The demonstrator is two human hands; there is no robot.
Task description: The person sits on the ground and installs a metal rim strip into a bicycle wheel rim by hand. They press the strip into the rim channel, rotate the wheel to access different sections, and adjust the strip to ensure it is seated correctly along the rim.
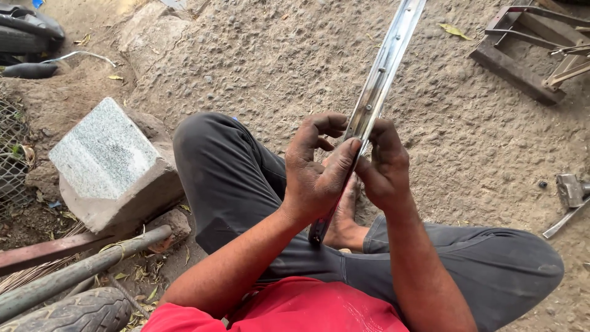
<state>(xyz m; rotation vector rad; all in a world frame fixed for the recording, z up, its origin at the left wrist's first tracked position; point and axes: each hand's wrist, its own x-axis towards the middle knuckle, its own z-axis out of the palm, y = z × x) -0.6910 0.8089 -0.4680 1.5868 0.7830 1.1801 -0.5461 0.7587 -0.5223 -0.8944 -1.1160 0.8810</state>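
Left hand (316, 175) and right hand (384, 166) both closed around the shiny wheel rim (381, 74), pinched between them, probably at a spoke hole; steady it against the legs.

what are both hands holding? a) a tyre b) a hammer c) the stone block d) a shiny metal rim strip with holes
d: the left hand and right hand both grip the shiny metal rim, which runs up and away between them; the hammer lies apart on the ground at right, and the stone block and tyre sit untouched at left.
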